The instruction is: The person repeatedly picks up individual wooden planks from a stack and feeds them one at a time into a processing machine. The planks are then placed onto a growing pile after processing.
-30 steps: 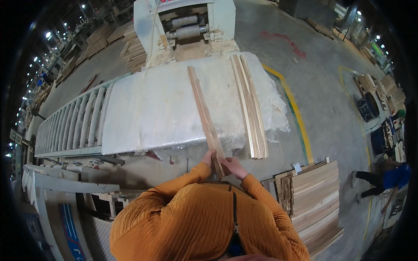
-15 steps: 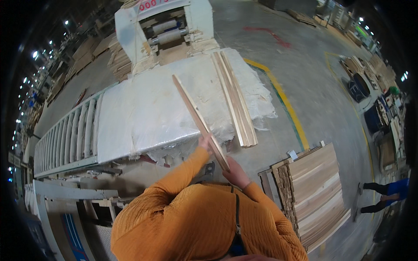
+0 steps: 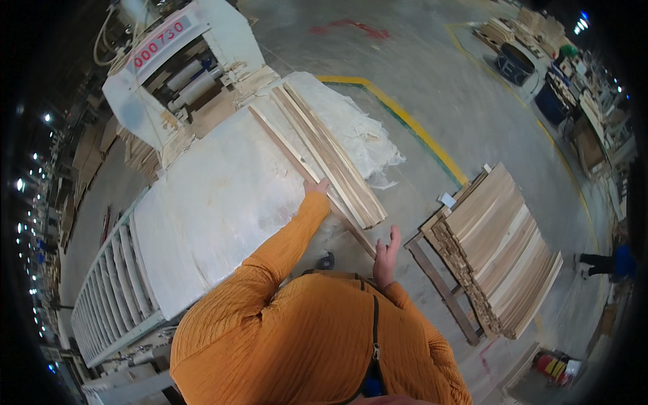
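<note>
A long, narrow wooden strip [image 3: 282, 143] lies along the left side of a few similar wooden strips [image 3: 337, 165] on the plastic-covered table [image 3: 202, 196]. My left hand [image 3: 316, 187] is closed on the strip around its middle. The strip's near end juts out past the table edge toward me. Just beside that end is my right hand [image 3: 386, 258], its fingers raised and apart, holding nothing. Part of the left hand's grip is hidden by the hand itself.
A white machine with rollers [image 3: 192, 88] stands at the table's far end. Slatted rollers [image 3: 111, 287] run along the left. On my right, stacked wooden panels [image 3: 503, 256] rest on a support. A person [image 3: 617, 262] stands at the far right, beyond a yellow floor line [image 3: 418, 128].
The strip has come alongside the other strips. My right hand has let go of its near end and opened. The view has turned to the right.
</note>
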`<state>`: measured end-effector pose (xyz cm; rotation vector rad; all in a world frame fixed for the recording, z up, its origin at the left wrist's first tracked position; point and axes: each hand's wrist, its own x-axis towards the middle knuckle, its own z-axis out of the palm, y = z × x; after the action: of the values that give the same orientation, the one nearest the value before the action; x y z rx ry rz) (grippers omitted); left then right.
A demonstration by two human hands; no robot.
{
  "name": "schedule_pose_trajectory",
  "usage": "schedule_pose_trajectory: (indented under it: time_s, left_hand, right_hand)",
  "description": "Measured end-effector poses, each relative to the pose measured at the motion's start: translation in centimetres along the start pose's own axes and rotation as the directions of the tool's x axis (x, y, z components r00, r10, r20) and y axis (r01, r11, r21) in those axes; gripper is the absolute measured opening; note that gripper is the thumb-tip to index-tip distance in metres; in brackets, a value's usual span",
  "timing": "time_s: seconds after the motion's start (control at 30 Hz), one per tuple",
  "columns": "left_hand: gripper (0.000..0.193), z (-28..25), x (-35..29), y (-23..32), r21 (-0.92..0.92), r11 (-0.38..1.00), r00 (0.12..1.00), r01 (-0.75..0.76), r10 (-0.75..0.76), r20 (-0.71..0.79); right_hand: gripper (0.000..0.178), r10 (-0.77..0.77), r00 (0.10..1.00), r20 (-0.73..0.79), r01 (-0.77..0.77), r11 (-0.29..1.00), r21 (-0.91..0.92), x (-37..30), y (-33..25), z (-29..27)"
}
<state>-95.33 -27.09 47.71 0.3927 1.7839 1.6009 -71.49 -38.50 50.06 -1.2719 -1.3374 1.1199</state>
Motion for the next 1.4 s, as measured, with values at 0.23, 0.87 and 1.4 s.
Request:
schedule_pose_trajectory:
  time_s: [0.23, 0.87, 1.4]
  left_hand:
    - [0.078, 1.5, 5.3, -0.5, 0.57, 0.821, 0.991, 0.034, 0.045, -0.124]
    - [0.103, 0.6, 10.6, 0.7, 0.531, 0.832, 0.985, -0.161, 0.105, 0.135]
    - [0.037, -5.4, 8.0, -0.9, 0.167, 0.962, 0.83, 0.214, -0.269, 0.489]
  right_hand:
    - [0.055, 0.455, 0.832, -0.317, -0.245, 0.815, 0.526, 2.4, 4.0, 7.3]
    - [0.066, 0.609, 0.697, -0.379, -0.098, 0.604, 0.791, 7.5, 5.0, 9.2]
    - [0.111, 0.22, 0.944, 0.246, 0.166, 0.327, -0.93, 9.8, -4.0, 6.9]
